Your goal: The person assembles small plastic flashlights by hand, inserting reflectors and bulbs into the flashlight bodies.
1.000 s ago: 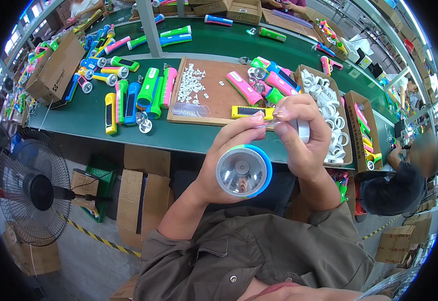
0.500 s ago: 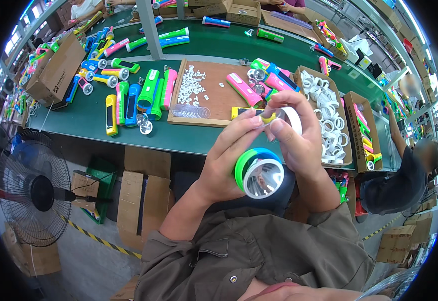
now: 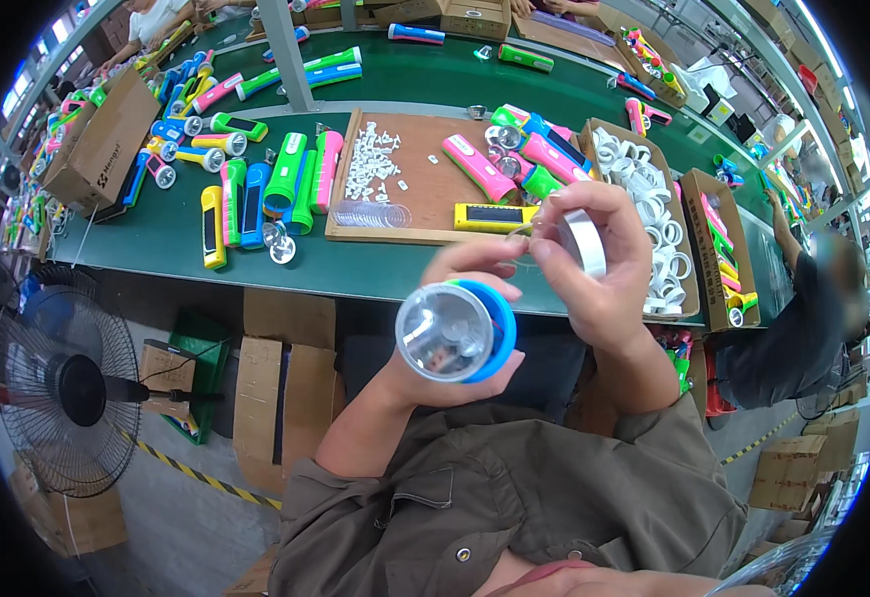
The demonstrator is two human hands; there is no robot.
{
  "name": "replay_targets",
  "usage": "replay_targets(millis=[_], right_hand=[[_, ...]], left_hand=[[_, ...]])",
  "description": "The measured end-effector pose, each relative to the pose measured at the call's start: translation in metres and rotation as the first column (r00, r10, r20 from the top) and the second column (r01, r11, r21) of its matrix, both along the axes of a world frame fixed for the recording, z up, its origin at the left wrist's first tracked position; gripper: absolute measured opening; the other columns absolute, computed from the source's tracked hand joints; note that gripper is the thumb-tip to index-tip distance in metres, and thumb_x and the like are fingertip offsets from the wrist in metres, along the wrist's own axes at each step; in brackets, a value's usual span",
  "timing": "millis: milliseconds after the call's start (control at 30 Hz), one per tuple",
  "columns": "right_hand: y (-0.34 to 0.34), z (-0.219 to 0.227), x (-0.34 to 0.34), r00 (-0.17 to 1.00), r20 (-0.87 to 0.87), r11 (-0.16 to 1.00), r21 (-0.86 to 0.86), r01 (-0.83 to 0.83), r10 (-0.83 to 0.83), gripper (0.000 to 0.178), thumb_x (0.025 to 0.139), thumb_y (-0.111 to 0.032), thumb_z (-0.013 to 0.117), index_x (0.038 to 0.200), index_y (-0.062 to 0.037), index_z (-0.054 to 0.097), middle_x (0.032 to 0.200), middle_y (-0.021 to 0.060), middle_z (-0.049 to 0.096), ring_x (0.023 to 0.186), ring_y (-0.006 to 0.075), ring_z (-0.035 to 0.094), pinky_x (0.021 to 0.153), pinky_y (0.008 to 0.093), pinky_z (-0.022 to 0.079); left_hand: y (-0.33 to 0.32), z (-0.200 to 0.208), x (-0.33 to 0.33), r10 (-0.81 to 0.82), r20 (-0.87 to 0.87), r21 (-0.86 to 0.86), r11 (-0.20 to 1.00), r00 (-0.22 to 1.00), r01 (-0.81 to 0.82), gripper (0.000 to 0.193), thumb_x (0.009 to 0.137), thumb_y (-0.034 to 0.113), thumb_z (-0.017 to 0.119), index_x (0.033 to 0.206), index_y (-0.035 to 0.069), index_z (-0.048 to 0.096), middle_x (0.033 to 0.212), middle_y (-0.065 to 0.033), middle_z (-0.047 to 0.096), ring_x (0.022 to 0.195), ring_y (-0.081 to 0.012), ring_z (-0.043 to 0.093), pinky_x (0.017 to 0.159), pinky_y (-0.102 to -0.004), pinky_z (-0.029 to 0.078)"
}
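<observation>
My left hand (image 3: 410,385) is wrapped round a flashlight, whose blue head (image 3: 499,328) and shiny reflector (image 3: 442,333) face up towards me. Between thumb and fingers, my right hand (image 3: 609,289) pinches a white plastic ring (image 3: 586,245) standing on edge. At its fingertips shows a thin, clear edge, perhaps a lens disc (image 3: 521,233); the fingers partly hide it. Beyond the hands lies a wooden tray (image 3: 340,234) with small white parts (image 3: 370,169) and a row of clear discs (image 3: 370,215). A yellow flashlight (image 3: 492,217) rests at the tray's near edge.
A carton of white rings (image 3: 666,234) stands to the right, beside another carton of flashlights (image 3: 718,249). Several flashlights (image 3: 266,194) stand left of the tray. A metal post (image 3: 289,55) rises behind. A fan (image 3: 82,383) stands at lower left; co-workers sit around the bench.
The flashlight has swung left and its reflector now tilts more upward. My left fingers have drawn back from the right hand, which keeps the white ring, now turned more edge-on.
</observation>
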State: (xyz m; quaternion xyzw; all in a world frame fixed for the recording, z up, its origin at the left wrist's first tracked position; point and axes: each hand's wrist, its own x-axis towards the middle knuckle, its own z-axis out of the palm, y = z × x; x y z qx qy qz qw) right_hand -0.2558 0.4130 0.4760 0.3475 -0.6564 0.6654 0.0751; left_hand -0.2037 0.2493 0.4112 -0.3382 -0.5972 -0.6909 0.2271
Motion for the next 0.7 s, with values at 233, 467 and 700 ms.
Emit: replay_targets(millis=[233, 467, 700], right_hand=[[-0.003, -0.007, -0.004, 0.969, 0.1, 0.951, -0.237, -0.197, 0.225, 0.027, 0.088, 0.007, 0.061, 0.113, -0.001, 0.053, 0.096, 0.0057, 0.056, 0.092, 0.0143, 0.059, 0.083, 0.0326, 0.052], [0.005, -0.02, -0.011, 0.994, 0.063, 0.992, -0.093, -0.085, 0.091, 0.017, 0.09, -0.003, 0.066, 0.105, -0.0017, 0.057, 0.098, 0.0057, 0.059, 0.091, 0.0139, 0.059, 0.081, 0.0289, 0.048], [0.003, -0.017, -0.008, 0.996, -0.058, 0.996, 0.062, 0.065, -0.062, 0.017, 0.089, -0.007, 0.07, 0.1, -0.0027, 0.059, 0.099, 0.0066, 0.06, 0.087, 0.0114, 0.056, 0.077, 0.0256, 0.045]], left_hand=[[0.0, 0.002, 0.002, -0.084, 0.137, 0.059, 0.995, 0.987, 0.077, 0.075, 0.069, 0.005, 0.078, 0.137, -0.005, 0.046, 0.144, -0.0172, 0.042, 0.132, -0.0266, 0.047, 0.108, -0.0368, 0.037], [-0.008, -0.002, 0.0, 0.154, -0.006, -0.141, 0.978, 0.988, -0.153, 0.08, 0.068, 0.018, 0.083, 0.137, -0.003, 0.048, 0.142, -0.0179, 0.043, 0.13, -0.0298, 0.047, 0.107, -0.0374, 0.038], [0.0, -0.007, 0.005, 0.06, 0.07, 0.042, 0.997, 0.996, -0.063, 0.076, 0.07, 0.015, 0.083, 0.136, -0.002, 0.05, 0.14, -0.0183, 0.043, 0.127, -0.0316, 0.049, 0.105, -0.039, 0.041]])
